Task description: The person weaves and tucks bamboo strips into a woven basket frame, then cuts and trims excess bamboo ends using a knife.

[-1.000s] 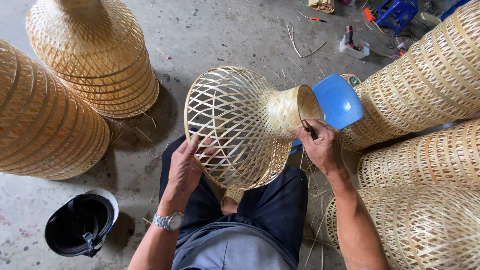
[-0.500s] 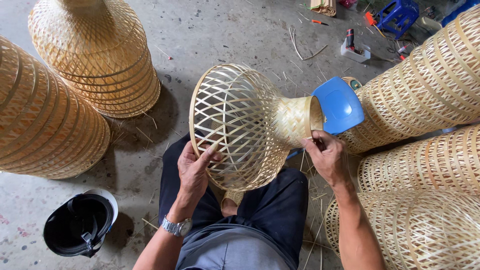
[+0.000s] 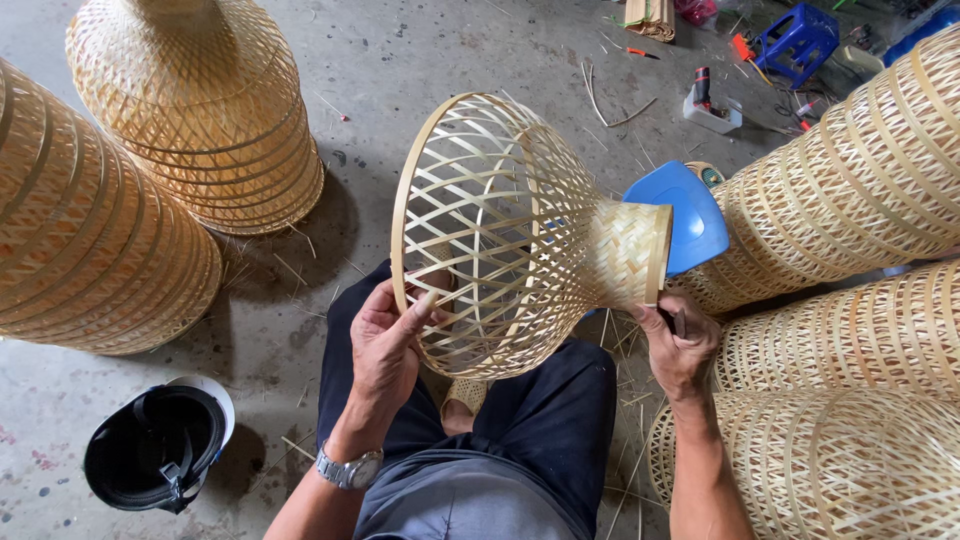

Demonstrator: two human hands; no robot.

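A woven bamboo lampshade (image 3: 500, 230) lies on its side above the lap of a seated person, wide open rim toward the left, narrow tightly woven neck toward the right. The left hand (image 3: 385, 345) grips the lower part of the wide rim, fingers curled around the hoop and thumb against the lattice. The right hand (image 3: 680, 350) sits just under the neck, closed around a small dark tool (image 3: 678, 322) that touches the neck's edge. A blue plastic stool (image 3: 685, 215) stands just behind the neck. Stacks of finished shades (image 3: 200, 110) stand on the concrete floor (image 3: 400, 50) on both sides. A black helmet (image 3: 155, 455) lies at the lower left.
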